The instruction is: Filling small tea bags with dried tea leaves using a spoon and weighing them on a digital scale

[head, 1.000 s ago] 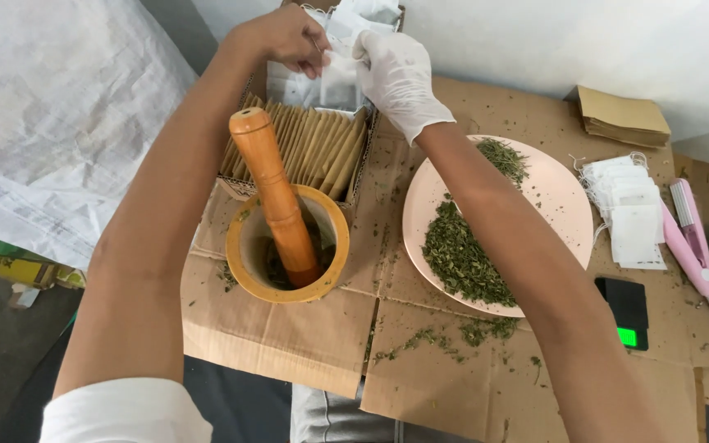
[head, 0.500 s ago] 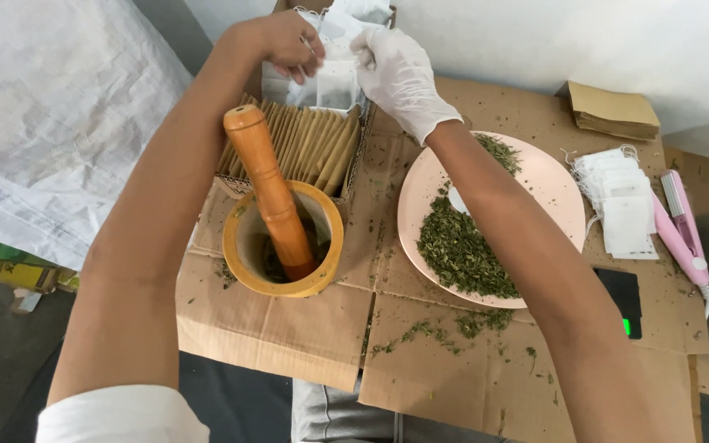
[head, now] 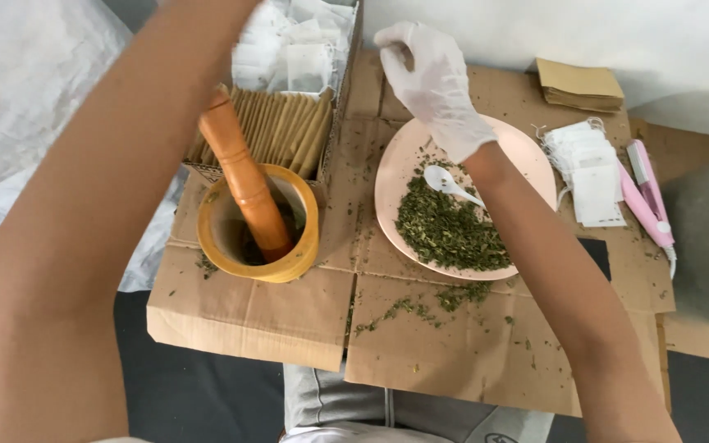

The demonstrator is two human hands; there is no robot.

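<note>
Right hand [head: 432,78]: white glove, fingers curled loosely, nothing visibly gripped, raised just beside the box of white sachets [head: 301,49]. Pink plate [head: 395,176] with dried green leaves [head: 449,234] and white spoon [head: 446,182]: below the fingers. Left hand: out of frame past the box; grip cannot be told. Mortar [head: 301,246] with pestle [head: 244,176]: under the left forearm.

Mortar [head: 258,226] left on cardboard [head: 453,344], pestle [head: 244,176] leaning inside. Box [head: 289,115] behind mortar, envelopes upright in it. Plate [head: 527,160] right of mortar, herbs [head: 445,230] and spoon [head: 445,180] on it. Bags [head: 588,168] right of plate, sealer [head: 646,193] beyond.
</note>
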